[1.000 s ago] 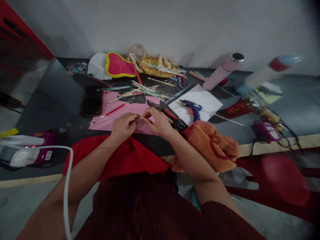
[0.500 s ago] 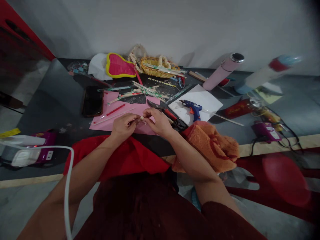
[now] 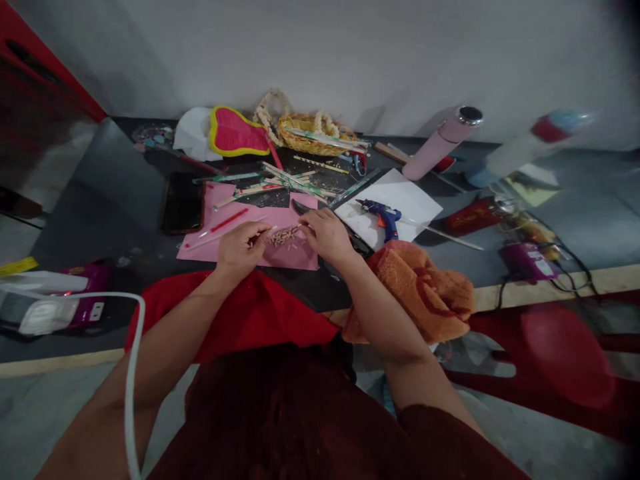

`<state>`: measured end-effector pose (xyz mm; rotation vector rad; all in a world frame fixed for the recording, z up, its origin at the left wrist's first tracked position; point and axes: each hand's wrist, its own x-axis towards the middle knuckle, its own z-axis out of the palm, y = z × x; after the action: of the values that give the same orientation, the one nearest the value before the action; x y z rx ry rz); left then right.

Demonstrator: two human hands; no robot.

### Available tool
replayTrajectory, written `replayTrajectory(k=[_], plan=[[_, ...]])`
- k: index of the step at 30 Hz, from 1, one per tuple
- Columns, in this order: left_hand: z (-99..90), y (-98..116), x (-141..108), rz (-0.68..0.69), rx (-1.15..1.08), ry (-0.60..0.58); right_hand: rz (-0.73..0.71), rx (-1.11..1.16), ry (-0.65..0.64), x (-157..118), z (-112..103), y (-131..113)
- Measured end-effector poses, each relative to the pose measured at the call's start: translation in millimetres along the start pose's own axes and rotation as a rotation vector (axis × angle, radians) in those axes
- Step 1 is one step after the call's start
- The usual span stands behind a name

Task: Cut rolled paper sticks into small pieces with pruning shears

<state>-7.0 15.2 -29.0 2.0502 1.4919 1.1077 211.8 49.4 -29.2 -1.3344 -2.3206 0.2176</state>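
Note:
On the pink paper [image 3: 300, 258] lies a pile of short wooden stick pieces [image 3: 284, 237], between my two hands. My left hand [image 3: 243, 248] is at the pile's left side, thumb and fingertips pinched, with a small pale tip showing at them that looks like one of the pieces. To the right of the pile, my right hand [image 3: 326, 233] is closed with its fingertips together; whatever they hold is too small or hidden to make out. A dark-bladed cutting tool [image 3: 301, 207] lies partly hidden behind my right hand. Left of the pile is a red pen-like stick [image 3: 230, 220].
Wrapped wooden chopsticks [image 3: 287, 180] lie crossed behind the paper. A blue glue gun [image 3: 383, 217] rests on a white board [image 3: 420, 193]. Around them are a phone [image 3: 184, 203], a wicker basket [image 3: 305, 140], a pink flask [image 3: 440, 147], an orange towel [image 3: 425, 287] and a white cable [image 3: 133, 373].
My hands have drawn apart from where they met over the paper, left hand to the left, right hand to the right. The pile of wooden pieces between them now shows.

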Motion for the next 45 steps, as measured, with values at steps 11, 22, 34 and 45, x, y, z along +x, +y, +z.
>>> replayTrajectory(k=[11,22,34,45], plan=[[2.0,3,-2,0.016,0.003,-0.04,-0.033,-0.054,-0.17,-1,6,-4],[2.9,3,-2,0.012,0.011,-0.052,-0.049,0.045,-0.084,0,4,-10],[3.9,4,-4,0.048,-0.02,-0.063,-0.165,0.478,0.222,0,10,-31],[3.4,5,-4,0.061,-0.083,-0.052,-0.183,0.494,0.252,-1,10,-34]])
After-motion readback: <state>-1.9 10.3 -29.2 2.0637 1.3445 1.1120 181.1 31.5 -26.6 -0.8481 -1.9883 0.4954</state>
